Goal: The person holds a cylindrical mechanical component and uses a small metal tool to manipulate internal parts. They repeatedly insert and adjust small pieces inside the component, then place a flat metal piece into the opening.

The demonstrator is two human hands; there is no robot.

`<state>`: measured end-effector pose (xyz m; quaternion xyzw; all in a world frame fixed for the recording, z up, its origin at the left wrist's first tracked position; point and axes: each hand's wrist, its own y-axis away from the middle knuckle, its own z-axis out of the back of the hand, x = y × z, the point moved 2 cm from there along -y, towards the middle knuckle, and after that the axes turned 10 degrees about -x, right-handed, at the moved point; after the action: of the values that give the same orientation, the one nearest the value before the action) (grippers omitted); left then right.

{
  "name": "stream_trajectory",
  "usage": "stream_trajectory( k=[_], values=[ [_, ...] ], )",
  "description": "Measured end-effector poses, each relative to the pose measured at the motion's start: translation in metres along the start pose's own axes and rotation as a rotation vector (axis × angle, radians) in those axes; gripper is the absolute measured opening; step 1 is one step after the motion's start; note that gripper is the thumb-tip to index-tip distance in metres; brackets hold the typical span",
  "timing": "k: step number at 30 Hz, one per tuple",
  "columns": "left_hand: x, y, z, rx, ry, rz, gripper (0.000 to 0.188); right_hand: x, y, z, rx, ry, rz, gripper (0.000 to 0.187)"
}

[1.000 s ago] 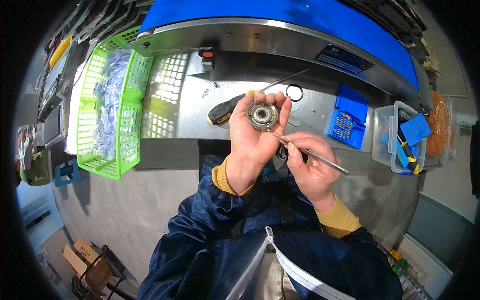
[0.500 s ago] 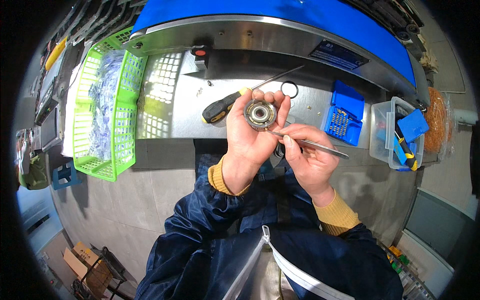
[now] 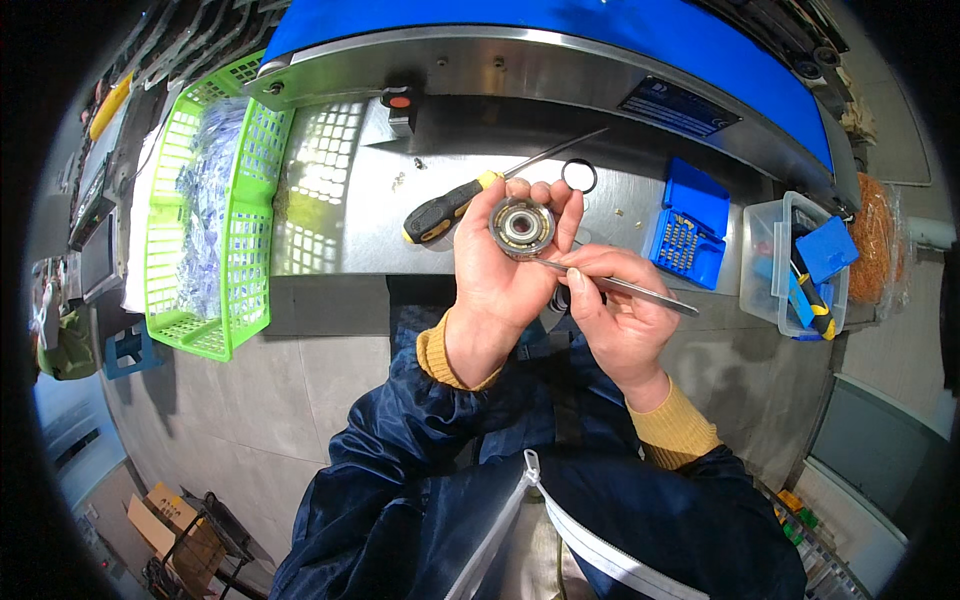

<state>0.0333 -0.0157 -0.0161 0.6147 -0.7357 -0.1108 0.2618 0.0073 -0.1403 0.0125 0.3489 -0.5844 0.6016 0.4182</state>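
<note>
My left hand (image 3: 492,265) is turned palm up, its fingers curled round a ball bearing (image 3: 521,228) that lies face up. In my right hand (image 3: 622,310) is a slim metal tool like tweezers (image 3: 645,292), pinched between thumb and fingers. Its thin tip reaches the bearing's near edge; whether it touches cannot be made out. Just beyond my left hand, a black and yellow screwdriver (image 3: 440,214) lies on the metal bench with its shaft pointing to the far right. A black ring (image 3: 579,177) lies beside my left fingertips.
To the right, a blue case (image 3: 690,240) of screwdriver bits lies open, beside a clear plastic box (image 3: 765,265) of tools. A green basket (image 3: 232,300) with plastic packets is on the left. The blue-topped machine (image 3: 560,30) bounds the bench (image 3: 390,250) at the back.
The bearing and the tool's tip have shifted very slightly. Both hands keep their hold and nearly the same place.
</note>
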Motion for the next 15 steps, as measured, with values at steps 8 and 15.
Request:
stream_trajectory(
  k=[8,15],
  values=[
    [-0.0012,-0.0014,0.0013,0.017,0.003,0.002,0.024,-0.0010,0.0006,0.0006,-0.001,-0.010,0.007,0.014],
    [-0.0008,-0.0012,0.0006,0.039,-0.020,-0.004,0.023,-0.0018,0.0005,0.0005,0.035,-0.004,0.011,0.016]
  ],
)
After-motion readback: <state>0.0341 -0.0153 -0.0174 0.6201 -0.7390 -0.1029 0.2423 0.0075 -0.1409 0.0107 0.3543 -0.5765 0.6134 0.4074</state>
